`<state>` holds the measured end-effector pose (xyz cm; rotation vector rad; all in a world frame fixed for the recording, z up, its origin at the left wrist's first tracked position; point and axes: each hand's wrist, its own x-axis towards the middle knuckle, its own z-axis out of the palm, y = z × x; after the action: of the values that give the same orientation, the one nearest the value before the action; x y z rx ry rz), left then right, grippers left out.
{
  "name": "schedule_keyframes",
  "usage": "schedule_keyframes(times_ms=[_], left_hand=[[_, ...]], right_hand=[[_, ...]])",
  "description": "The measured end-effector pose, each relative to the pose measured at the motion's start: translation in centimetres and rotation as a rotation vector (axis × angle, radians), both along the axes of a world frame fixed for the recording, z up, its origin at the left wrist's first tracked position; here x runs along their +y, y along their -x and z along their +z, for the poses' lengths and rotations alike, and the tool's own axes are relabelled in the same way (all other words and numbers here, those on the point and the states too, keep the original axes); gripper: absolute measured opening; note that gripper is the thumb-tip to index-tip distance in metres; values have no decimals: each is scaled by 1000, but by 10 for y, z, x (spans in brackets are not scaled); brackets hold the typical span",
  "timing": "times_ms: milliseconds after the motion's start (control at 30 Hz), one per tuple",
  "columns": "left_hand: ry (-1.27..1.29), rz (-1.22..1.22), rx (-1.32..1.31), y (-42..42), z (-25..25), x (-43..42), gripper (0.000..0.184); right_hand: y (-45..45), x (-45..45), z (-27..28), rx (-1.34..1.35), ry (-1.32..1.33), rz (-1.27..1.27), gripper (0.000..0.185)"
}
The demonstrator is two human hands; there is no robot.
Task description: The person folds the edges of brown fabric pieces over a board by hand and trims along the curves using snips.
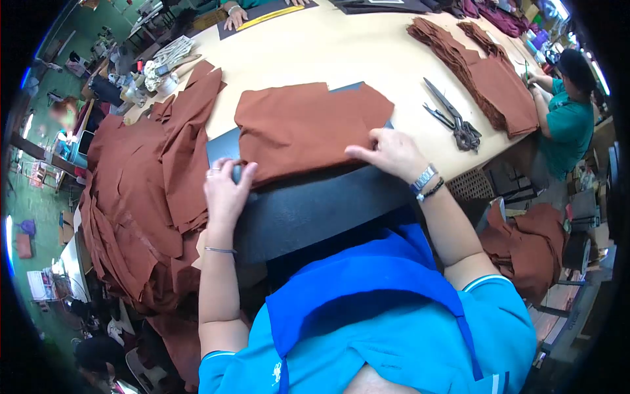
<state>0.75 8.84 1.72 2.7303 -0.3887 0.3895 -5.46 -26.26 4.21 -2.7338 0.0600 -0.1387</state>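
In the head view, the brown cloth panel [302, 131] lies spread on the worktop [289, 59] directly in front of the person, over a blue-grey sheet [223, 150] that shows past its left side and at its far edge. A black sheet [315, 213] lies along the panel's near side, towards the person's apron [374, 262].

Handling the panel well probably calls for light, even pressure at both ends of the near edge, so that the cloth lies smooth without being stretched. The soft creases across its middle suggest that it shifts and puckers easily; any pull should therefore be gentle and matched on both sides. The shears [453, 117] lie to the right, apart from the panel, and are best left clear of it.

The left hand [226, 187] is at the near left corner, its forearm rising almost straight up the view, thumb and fingers bent towards each other. A small bluish patch shows between them; whether it is a held object or the sheet, and whether the cloth is pinched, cannot be told.

The right hand [397, 154] comes in from the lower right, wrist angled inward, and rests on the near right part of the panel. Its thumb points left along the near edge, spread away from the bent forefinger, with nothing visibly clasped between them.
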Motion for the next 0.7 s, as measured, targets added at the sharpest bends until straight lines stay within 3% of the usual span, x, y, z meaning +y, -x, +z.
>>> schedule_keyframes(times_ms=[67, 100, 200, 267, 300, 333, 367, 400, 467, 533, 567, 600, 633, 667, 700], left_hand=[[134, -95, -3, -5, -12, -6, 39], [526, -67, 212, -17, -26, -2, 34], [1009, -138, 148, -22, 4, 1, 22], [1128, -81, 55, -16, 33, 10, 18], [1106, -96, -44, -11, 51, 16, 17], [1155, -63, -46, 2, 75, 17, 17], [1087, -37, -230, 6, 92, 18, 16], [1045, -63, -407, 3, 98, 28, 15], [952, -70, -288, 12, 124, 30, 32], [1220, -233, -77, 9, 126, 14, 54], [1440, -397, 245, 0, 112, 12, 69], [1628, -273, 359, -6, 90, -5, 73], [1504, -50, 518, 7, 73, -20, 72], [1316, 14, 674, 13, 41, -27, 70], [1045, -94, 536, 17, 27, -36, 74]], right_hand=[[-8, 5, -3, 77, -292, 72, 37], [-13, 5, -5, -15, -320, 62, 35], [-32, 3, 14, -271, -329, 125, 32], [-34, 6, 54, -375, -267, 182, 29], [-38, 10, 65, -569, -349, 261, 30], [-39, 16, 74, -623, -496, 288, 31], [-41, 22, 82, -679, -640, 323, 34], [-39, 25, 91, -588, -848, 304, 37], [-45, 22, 104, -450, -1081, 241, 46], [-48, 37, 119, -239, -1662, 118, 56], [-52, 28, 109, 17, -1865, 229, 62], [-57, 20, 94, 288, -2045, 349, 68], [-52, 28, 81, 437, -2057, 275, 80], [-44, 43, 63, 176, -1765, 233, 77], [-45, 38, 50, 277, -1482, 319, 71]])
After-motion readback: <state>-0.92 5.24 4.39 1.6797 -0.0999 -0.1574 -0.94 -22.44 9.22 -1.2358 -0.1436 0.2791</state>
